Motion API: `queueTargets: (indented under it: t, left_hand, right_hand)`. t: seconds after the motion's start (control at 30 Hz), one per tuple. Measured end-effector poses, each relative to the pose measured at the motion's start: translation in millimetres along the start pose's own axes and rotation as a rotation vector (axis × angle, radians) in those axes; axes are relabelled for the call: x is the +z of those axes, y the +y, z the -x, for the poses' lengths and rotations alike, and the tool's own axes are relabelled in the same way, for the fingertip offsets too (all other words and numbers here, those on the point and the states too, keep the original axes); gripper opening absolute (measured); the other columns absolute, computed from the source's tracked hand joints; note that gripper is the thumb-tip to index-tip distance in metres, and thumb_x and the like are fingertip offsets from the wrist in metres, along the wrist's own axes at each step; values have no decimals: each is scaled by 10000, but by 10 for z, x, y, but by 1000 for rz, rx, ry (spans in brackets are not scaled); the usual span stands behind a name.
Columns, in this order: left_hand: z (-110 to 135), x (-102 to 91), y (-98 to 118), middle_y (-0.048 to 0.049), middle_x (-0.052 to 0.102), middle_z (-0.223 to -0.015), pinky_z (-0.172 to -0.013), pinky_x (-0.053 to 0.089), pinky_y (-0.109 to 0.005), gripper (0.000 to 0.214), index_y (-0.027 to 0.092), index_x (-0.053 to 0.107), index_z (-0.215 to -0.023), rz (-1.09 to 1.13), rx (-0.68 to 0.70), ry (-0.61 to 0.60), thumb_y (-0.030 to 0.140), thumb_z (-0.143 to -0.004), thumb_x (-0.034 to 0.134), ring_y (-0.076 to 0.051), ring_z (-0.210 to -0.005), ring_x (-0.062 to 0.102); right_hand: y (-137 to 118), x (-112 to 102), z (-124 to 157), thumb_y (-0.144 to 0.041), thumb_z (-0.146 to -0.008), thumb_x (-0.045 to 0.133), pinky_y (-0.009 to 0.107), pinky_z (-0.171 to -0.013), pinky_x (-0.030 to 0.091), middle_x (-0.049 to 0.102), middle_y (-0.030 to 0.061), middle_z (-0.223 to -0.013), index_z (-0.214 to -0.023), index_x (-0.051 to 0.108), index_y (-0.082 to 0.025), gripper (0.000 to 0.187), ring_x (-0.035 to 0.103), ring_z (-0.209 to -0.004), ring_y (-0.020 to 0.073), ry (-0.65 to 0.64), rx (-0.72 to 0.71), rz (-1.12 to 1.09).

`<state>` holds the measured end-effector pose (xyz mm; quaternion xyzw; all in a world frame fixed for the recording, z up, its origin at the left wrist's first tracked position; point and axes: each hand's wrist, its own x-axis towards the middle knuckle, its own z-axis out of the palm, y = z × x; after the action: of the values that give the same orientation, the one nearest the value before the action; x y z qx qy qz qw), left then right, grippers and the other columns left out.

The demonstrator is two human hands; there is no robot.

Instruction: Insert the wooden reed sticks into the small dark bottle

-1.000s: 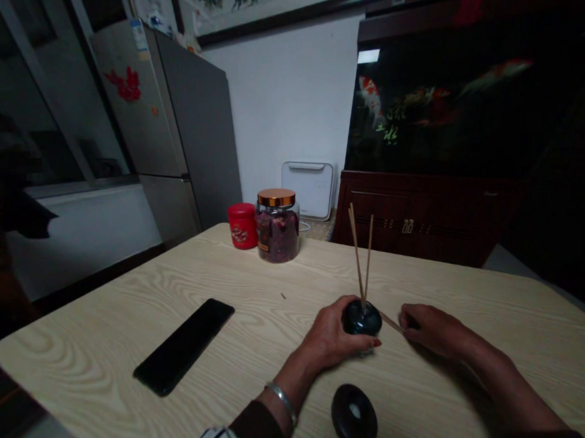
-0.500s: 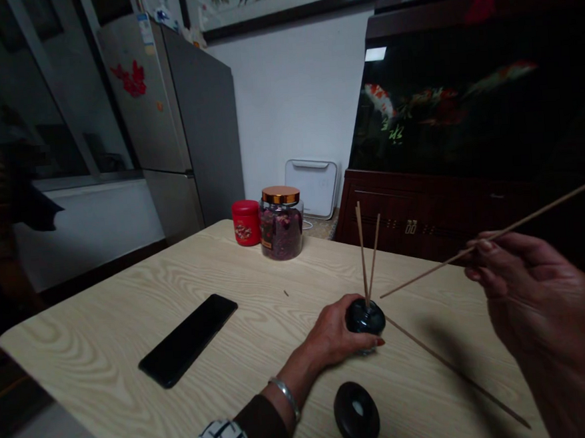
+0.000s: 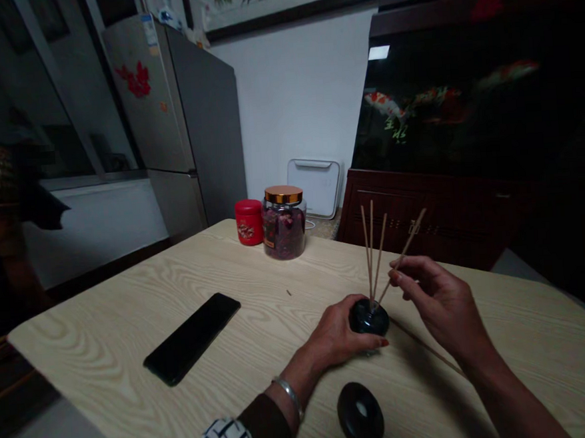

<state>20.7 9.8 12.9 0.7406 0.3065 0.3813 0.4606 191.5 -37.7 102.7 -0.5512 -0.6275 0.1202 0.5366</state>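
Observation:
My left hand (image 3: 335,336) is wrapped round a small dark glass reed diffuser bottle (image 3: 372,321) on the table. Three thin reed sticks (image 3: 373,247) stand fanned out in its neck. Between thumb and fingers, my right hand (image 3: 436,302) pinches another reed stick (image 3: 414,232), tilted to the right. Its lower end is at the bottle's mouth; how deep it sits is hidden. One loose reed stick (image 3: 429,349) lies on the table, partly behind my right hand and wrist. A round dark piece with a pale centre (image 3: 360,431) rests in front of the bottle.
A black phone (image 3: 193,339) lies left on the wooden table (image 3: 128,297). Farther back stand a red canister (image 3: 249,223) and a copper-lidded jar (image 3: 284,233) of dried flowers. A tiny stick fragment (image 3: 288,293) lies mid-table. Beyond the table is a fish tank (image 3: 447,135).
My right hand has moved left and inward, bringing its stick from above the table to the bottle's mouth, now steeper. My left hand keeps its hold on the bottle.

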Motion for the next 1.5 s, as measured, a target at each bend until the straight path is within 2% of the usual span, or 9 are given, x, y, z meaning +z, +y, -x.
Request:
queueTargets:
  t: [0.23,0.4,0.53,0.67,0.83,1.23,1.37,1.43,1.5]
  left_hand:
    - [-19,17,-69,-36,697,-1050,-832,489,-298,712,213,616,-1237,2,11,6,402,-603,878,-223,-946,629]
    - [-16,25,-64,-41,695,-1040,-832,490,-303,700,211,622,-1221,-2,-5,9,396,-598,881,-229,-948,628]
    - [-8,23,-46,-50,694,-1069,-846,494,-308,714,217,621,-1225,26,-24,-1,388,-586,888,-238,-978,632]
    - [-13,13,-30,-65,697,-1076,-862,497,-319,724,193,615,-1237,40,-27,-4,381,-592,884,-239,-977,635]
    - [-10,11,-17,-56,698,-1092,-887,493,-323,730,199,611,-1254,27,-15,-8,382,-600,880,-233,-985,634]
    - [-15,22,-38,-50,699,-1090,-854,501,-308,738,205,610,-1256,26,-18,-3,388,-594,881,-231,-984,639]
    - [-17,23,-38,-53,699,-1095,-869,499,-308,777,200,603,-1271,31,-30,6,400,-577,889,-229,-983,639]
    - [-16,18,-33,-58,698,-1099,-870,499,-310,783,197,604,-1272,29,-37,2,407,-574,890,-231,-981,639]
    - [-13,10,-25,-57,699,-1098,-879,496,-316,780,199,607,-1268,25,-38,-2,408,-572,891,-232,-982,638]
  right_hand:
    - [113,125,21,-393,-886,562,300,-679,487,698,29,-826,-890,636,-213,194,651,-762,187,-307,25,98]
    - [209,-154,-78,-435,-899,537,291,-684,466,695,29,-843,-916,618,-222,229,642,-782,186,-414,38,199]
    - [522,-422,-103,-307,-848,549,303,-667,419,697,49,-818,-810,623,-215,124,618,-748,200,-584,120,579]
    - [909,-421,-9,-230,-746,619,283,-624,359,697,58,-832,-755,643,-209,33,607,-749,199,-721,257,801]
    - [1085,-306,54,-172,-757,579,260,-628,345,680,43,-816,-721,631,-204,71,593,-738,170,-734,272,786]
    - [1047,-295,57,-163,-706,593,247,-646,384,687,24,-798,-779,656,-212,107,590,-742,164,-717,275,668]
    - [1036,-401,0,-208,-716,575,262,-650,409,674,25,-753,-732,648,-196,76,586,-728,172,-745,247,612]
    - [964,-521,-67,-280,-742,582,275,-628,415,648,23,-706,-705,633,-193,108,563,-686,173,-695,221,514]
    - [817,-646,-138,-374,-773,601,287,-607,420,636,22,-705,-743,642,-195,186,548,-666,174,-546,204,347]
